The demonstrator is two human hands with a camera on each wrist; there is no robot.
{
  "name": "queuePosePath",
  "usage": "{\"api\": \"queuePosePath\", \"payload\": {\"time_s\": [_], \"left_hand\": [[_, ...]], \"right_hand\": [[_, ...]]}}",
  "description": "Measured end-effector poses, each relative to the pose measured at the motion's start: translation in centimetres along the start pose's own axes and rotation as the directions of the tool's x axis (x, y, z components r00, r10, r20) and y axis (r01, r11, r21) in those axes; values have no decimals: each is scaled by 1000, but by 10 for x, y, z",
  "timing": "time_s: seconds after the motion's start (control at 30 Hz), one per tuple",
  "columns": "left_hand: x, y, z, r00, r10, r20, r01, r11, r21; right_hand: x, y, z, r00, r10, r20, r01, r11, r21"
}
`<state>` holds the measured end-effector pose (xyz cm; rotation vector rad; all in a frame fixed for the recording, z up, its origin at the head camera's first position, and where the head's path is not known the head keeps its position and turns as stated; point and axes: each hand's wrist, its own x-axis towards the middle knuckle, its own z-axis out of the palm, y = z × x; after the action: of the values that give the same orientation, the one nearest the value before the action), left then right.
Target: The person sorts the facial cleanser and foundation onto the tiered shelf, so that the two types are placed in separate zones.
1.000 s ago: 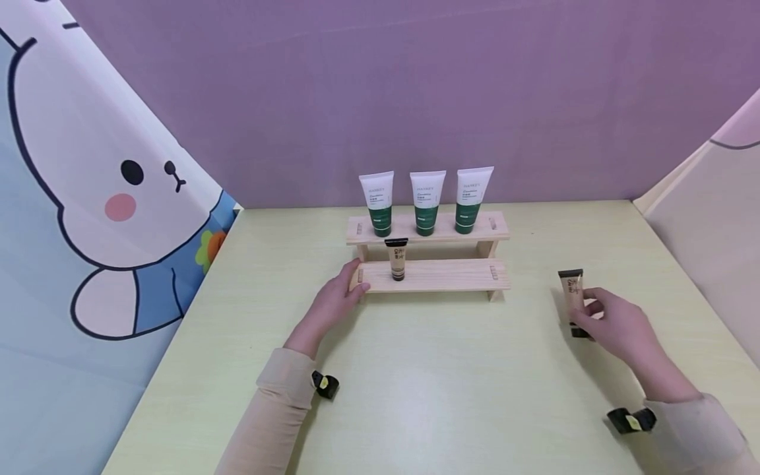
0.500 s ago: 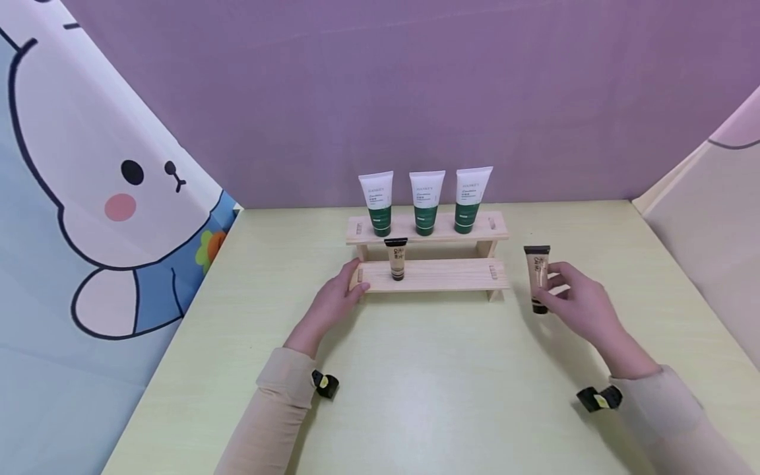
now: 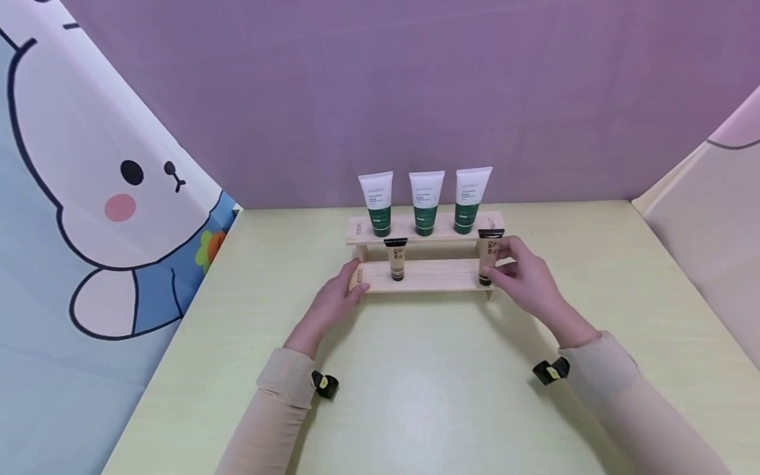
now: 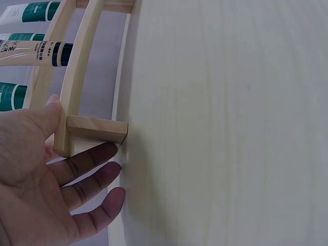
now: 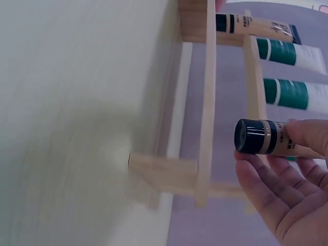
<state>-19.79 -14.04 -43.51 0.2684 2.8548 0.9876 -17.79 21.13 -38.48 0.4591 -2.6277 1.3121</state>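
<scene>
A small two-step wooden display rack [image 3: 439, 276] stands at the back of the table. My left hand [image 3: 334, 300] grips the left end of its lower step, thumb on top in the left wrist view. Upright near that end stands a gold tube with black ends [image 3: 397, 260]. My right hand [image 3: 527, 277] pinches a second gold tube [image 3: 487, 254] between thumb and fingers, cap down, over the right end of the lower step. In the right wrist view a gap shows between its black cap [image 5: 251, 136] and the step.
Three white-and-green tubes, the left one [image 3: 380, 198], the middle one [image 3: 426, 198] and the right one [image 3: 471, 198], stand cap down on the upper step. A purple cloth [image 3: 415, 99] hangs behind the table [image 3: 415, 396]. A cartoon-printed cloth [image 3: 136, 251] is at the left.
My right hand has carried the second gold tube leftward and away from me, from the right part of the table to over the lower step. My left hand has stayed on the rack.
</scene>
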Motion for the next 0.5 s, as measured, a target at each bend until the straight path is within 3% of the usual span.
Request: {"api": "queuePosePath", "payload": {"time_s": [0.23,0.5], "left_hand": [[1,-1,2,1000,15,-3,-15,1000,5],[-1,0,4,1000,20,7,-20,1000,-3]], "right_hand": [[18,-3,25,998,-22,56,18,996,82],[16,-12,35,997,-17,71,10,995,101]]}}
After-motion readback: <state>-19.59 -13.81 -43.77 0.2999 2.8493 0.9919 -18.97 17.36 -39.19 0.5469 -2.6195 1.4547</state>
